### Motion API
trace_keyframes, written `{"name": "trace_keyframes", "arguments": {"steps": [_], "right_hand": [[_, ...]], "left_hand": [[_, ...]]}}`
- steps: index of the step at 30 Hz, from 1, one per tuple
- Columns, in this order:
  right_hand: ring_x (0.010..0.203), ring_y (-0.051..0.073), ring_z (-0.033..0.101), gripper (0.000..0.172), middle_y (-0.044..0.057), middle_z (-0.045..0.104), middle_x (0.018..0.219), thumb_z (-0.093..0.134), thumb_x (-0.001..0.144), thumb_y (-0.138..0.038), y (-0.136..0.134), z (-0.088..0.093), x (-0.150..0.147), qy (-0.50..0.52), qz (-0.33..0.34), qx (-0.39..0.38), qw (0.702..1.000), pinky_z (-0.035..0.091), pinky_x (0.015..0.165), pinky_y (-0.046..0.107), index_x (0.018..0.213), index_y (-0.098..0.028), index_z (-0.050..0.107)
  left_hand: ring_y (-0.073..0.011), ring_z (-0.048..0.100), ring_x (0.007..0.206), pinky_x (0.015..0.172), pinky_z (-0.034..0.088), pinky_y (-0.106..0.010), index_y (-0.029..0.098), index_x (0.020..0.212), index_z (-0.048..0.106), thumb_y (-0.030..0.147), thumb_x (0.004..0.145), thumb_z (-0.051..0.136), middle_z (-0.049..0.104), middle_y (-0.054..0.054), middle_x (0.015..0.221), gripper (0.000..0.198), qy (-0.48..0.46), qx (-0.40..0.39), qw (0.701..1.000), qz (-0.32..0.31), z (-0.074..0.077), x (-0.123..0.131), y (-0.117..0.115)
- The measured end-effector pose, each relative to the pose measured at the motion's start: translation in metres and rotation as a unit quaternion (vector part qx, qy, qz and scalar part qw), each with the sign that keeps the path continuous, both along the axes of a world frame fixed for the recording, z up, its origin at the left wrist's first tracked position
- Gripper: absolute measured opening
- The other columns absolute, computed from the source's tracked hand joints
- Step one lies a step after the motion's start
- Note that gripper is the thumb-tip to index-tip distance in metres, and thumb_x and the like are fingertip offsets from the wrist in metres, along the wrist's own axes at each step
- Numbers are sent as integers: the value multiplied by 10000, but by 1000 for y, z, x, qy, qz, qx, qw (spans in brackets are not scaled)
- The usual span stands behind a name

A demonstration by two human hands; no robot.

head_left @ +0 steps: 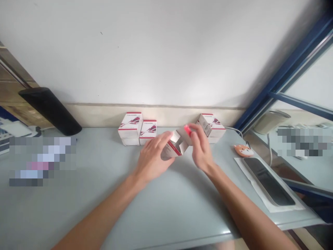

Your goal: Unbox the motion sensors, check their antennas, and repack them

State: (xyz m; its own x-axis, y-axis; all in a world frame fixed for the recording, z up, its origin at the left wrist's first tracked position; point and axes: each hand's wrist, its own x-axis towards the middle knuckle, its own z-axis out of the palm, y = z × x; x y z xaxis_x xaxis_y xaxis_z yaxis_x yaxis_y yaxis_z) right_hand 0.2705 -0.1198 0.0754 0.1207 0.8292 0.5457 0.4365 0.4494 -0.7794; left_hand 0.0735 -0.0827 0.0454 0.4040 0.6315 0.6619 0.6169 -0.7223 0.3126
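Observation:
Over the middle of the table, my left hand (156, 152) is wrapped round the left side of a small white cardboard box (171, 149) with a red edge band. The box is tilted, and its open top with raised flaps faces right. My right hand (199, 146) grips the raised grey-white flap (185, 136) between thumb and fingers. A bright red spot (187, 129) shows at the right fingertips; I cannot tell what it is. Part of the box is hidden behind the left fingers, and its inside cannot be made out.
White-and-red boxes stand against the wall at back left (130, 126) and back right (215, 128). A black cylinder-like object (50, 109) leans at the left. To the right lie an orange fox-face case (244, 150) and a phone (269, 182) on white paper. A blue-framed pane (260, 97) borders the right.

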Motion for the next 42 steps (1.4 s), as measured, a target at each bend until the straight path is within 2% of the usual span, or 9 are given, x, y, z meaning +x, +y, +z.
{"name": "trace_keyframes", "arguments": {"steps": [6, 9, 12, 20, 26, 29, 31, 37, 42], "right_hand": [[851, 206, 653, 221, 50, 673, 1010, 470, 1065, -347, 12, 1, 5, 24, -104, 38, 994, 573, 732, 368, 1237, -283, 594], [1089, 244, 635, 200, 93, 619, 1182, 520, 1007, -244, 15, -1, 4, -48, -129, 103, 985, 597, 865, 421, 1150, -280, 655], [1073, 261, 635, 207, 96, 601, 1151, 527, 978, -177, 7, 6, 4, -87, -130, 160, 975, 582, 900, 470, 1018, -278, 703], [1206, 344, 590, 186, 97, 647, 1239, 539, 945, -178, -17, 25, -2, -209, -41, 226, 951, 484, 1023, 605, 888, -262, 695], [1243, 316, 586, 218, 84, 684, 1171, 611, 980, -209, -2, 15, -5, -232, -51, 173, 956, 494, 1037, 541, 768, -253, 591], [1219, 297, 603, 47, 102, 666, 1212, 633, 1000, -264, 1, 13, -5, -212, -43, 146, 965, 516, 1023, 513, 1041, -266, 656], [1214, 287, 605, 174, 108, 648, 1256, 613, 1018, -280, -1, 15, -2, -206, -27, 136, 969, 513, 1040, 514, 1188, -274, 653], [1177, 292, 589, 245, 75, 667, 1187, 642, 1011, -308, -1, 15, 3, -221, -39, 128, 966, 510, 1020, 513, 777, -248, 603], [1123, 295, 591, 118, 82, 676, 1153, 671, 1014, -331, 7, 3, -1, -266, -72, 124, 953, 542, 942, 492, 1125, -304, 701]], "left_hand": [[-272, 716, 1187, 1000, 603, -434, 337, 1256, 624, 260, 863, 794, 605, -66, 1516, 436, 62, 31, 997, -32, 2, -3, -3], [-250, 720, 1168, 1008, 598, -440, 319, 1177, 643, 215, 899, 746, 581, -90, 1526, 314, 86, 85, 991, -62, 1, -7, -1], [-237, 737, 1122, 989, 605, -429, 312, 1165, 636, 208, 892, 743, 603, -99, 1499, 311, 87, 114, 987, -69, 2, -9, 1], [-274, 751, 1170, 990, 595, -388, 307, 1531, 404, 272, 840, 812, 721, -83, 1395, 803, 27, 148, 989, -14, 13, -17, 5], [-303, 707, 1266, 1044, 554, -420, 331, 1553, 387, 222, 862, 790, 700, -85, 1433, 808, 35, 163, 986, 26, 17, -25, 13], [-314, 667, 1331, 1045, 535, -443, 350, 1569, 361, 165, 909, 748, 658, -103, 1492, 788, 60, 195, 979, 14, 18, -26, 14], [-317, 658, 1340, 1051, 524, -454, 363, 1590, 334, 140, 921, 730, 646, -106, 1506, 809, 67, 197, 978, 19, 18, -26, 14], [-334, 641, 1347, 1071, 501, -480, 399, 1640, 263, 149, 928, 718, 636, -98, 1517, 881, 75, 186, 979, 37, 22, -24, 10], [-383, 598, 1382, 1052, 484, -534, 455, 1607, 329, 86, 902, 704, 619, -89, 1531, 879, 97, 212, 972, 36, 25, -28, 12]]}}
